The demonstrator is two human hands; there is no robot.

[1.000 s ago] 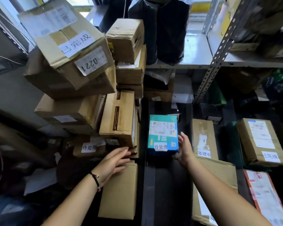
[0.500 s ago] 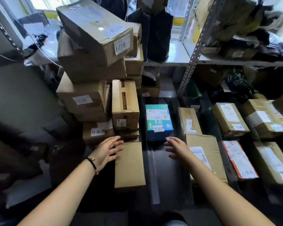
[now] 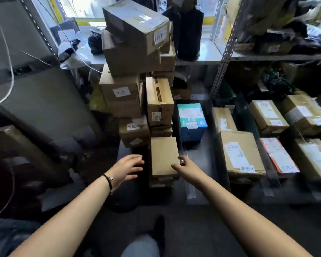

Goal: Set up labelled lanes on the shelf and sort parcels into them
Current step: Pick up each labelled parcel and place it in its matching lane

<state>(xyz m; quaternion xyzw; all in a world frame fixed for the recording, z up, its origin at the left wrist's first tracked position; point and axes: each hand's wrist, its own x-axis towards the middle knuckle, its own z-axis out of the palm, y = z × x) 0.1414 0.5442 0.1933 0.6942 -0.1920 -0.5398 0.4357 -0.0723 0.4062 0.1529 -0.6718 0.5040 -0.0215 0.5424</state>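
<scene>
A plain flat cardboard box (image 3: 163, 156) lies at the near end of the dark shelf (image 3: 198, 164), on top of another box. My left hand (image 3: 127, 167) hovers open just left of it, fingers spread, apart from the cardboard. My right hand (image 3: 185, 166) reaches in from the right, its fingers at the box's near right corner. Behind it a blue parcel (image 3: 192, 121) stands upright with a white lane label on its front. A tall stack of brown boxes (image 3: 137, 71) rises at the left, one marked with a handwritten label (image 3: 133, 126).
To the right lie labelled parcels: a large brown box (image 3: 239, 154), a slim box (image 3: 223, 119), a red-edged flat parcel (image 3: 278, 154) and more boxes (image 3: 267, 115). A perforated metal upright (image 3: 224, 58) divides the shelving. Black bags (image 3: 185, 32) stand on the upper shelf. My shoe (image 3: 159, 230) shows below.
My head has pulled back, widening the view. Both hands drew back from the blue parcel and the stack toward the plain box at the front; the right hand now reaches its corner.
</scene>
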